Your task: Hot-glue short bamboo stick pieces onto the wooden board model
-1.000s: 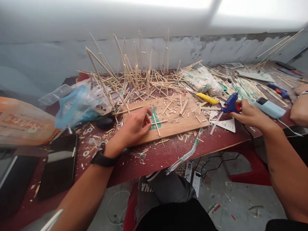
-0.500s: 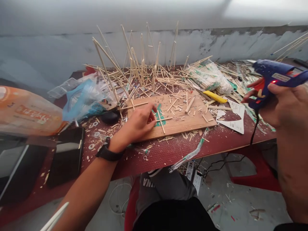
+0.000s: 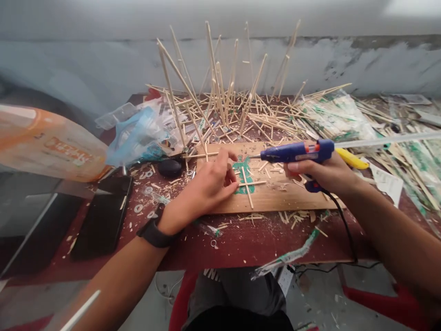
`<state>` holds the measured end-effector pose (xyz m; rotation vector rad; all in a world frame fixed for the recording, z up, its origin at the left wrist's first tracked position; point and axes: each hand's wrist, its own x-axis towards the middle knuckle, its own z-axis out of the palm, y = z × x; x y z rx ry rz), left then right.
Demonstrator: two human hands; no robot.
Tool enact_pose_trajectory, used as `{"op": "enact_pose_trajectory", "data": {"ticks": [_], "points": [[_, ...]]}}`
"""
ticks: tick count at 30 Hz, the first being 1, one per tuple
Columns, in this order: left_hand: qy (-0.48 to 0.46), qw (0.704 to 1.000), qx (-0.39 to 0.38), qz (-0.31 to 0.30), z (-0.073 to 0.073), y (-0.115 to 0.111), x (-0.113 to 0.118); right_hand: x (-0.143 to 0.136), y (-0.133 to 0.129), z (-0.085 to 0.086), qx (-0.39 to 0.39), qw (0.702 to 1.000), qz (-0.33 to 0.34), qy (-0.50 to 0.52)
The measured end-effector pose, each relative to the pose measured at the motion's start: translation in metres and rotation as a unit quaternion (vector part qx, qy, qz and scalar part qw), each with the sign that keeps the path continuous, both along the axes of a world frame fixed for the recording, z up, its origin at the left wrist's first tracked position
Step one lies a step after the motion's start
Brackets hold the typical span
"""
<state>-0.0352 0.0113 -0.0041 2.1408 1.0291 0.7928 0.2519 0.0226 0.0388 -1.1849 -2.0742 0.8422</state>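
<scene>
Evidently, left hand pinches crossed sticks at one end; likely light, snappable. Right hand grips glue gun by handle.

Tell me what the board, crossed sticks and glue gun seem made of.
The board looks like unvarnished wood or plywood, tan with faint grain. The crossed sticks are pale and matte: bare wood, possibly bamboo. The glue gun has a smooth, blue, probably plastic body; its grey nozzle looks metallic.
</scene>
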Motion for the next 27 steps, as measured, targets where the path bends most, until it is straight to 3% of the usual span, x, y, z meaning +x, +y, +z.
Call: {"op": "enact_pose_trajectory", "data": {"ticks": [3, 9, 21, 27], "points": [[0.002, 1.000, -0.005, 0.010, 0.002, -0.002, 0.000, 0.002, -0.004, -0.008, -0.070, 0.996, 0.028, 0.037], [0.024, 1.000, 0.009, 0.019, 0.003, -0.006, 0.000, 0.007, -0.009, -0.017, -0.029, 0.997, 0.068, -0.009], [0.050, 0.997, 0.057, 0.015, 0.001, -0.008, 0.003, 0.000, -0.017, -0.025, 0.014, 0.999, 0.042, -0.033], [0.049, 0.996, 0.071, 0.014, -0.002, -0.008, 0.002, -0.006, -0.018, -0.021, -0.035, 0.999, 0.034, -0.017]]}}
